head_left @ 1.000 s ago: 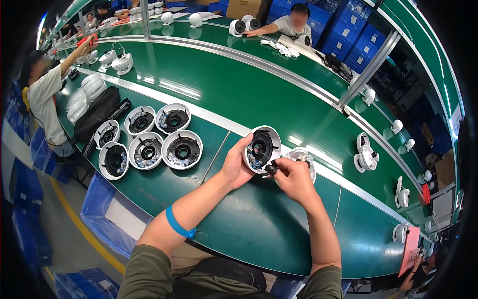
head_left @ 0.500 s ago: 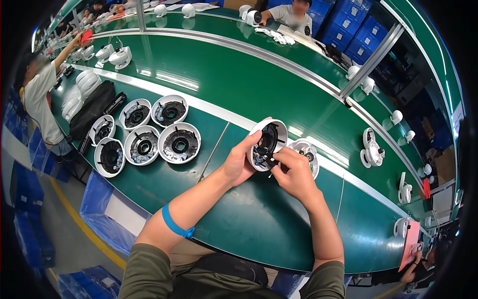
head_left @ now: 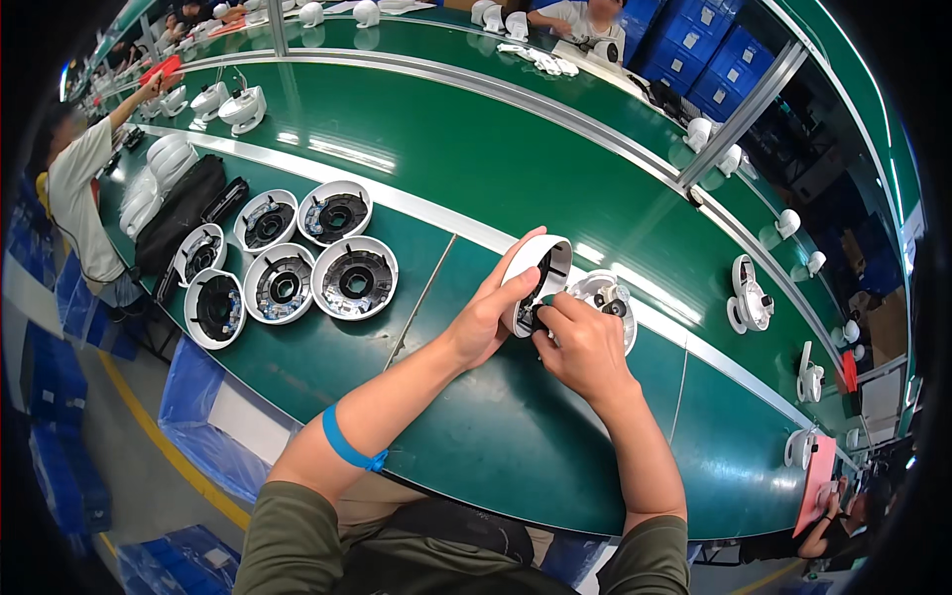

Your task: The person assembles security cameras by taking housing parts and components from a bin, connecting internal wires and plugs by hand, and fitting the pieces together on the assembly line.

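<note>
My left hand [head_left: 483,319] grips a white, bowl-shaped camera housing [head_left: 542,250] with black parts inside, thumb on its near rim and fingers behind it. The housing is tilted, its hollow side turned toward my right hand [head_left: 587,347]. My right fingers are pinched together at the lower part of the hollow; what they hold is hidden, though something small and dark shows at the fingertips. Just behind that hand, partly covered by it, a white housing part with black round pieces [head_left: 619,305] lies on the green bench [head_left: 476,436].
Several open white housings [head_left: 355,278] with circuit boards stand at the left, beside a black bag [head_left: 183,223]. A silver rail [head_left: 436,216] separates the bench from a green conveyor [head_left: 446,139] carrying white camera units [head_left: 751,297]. Co-workers sit across and to the left.
The held housing has turned more edge-on, its opening now facing right. My right hand stays at its lower edge, slightly shifted. Across the conveyor, a co-worker's hand has drawn back from a white unit.
</note>
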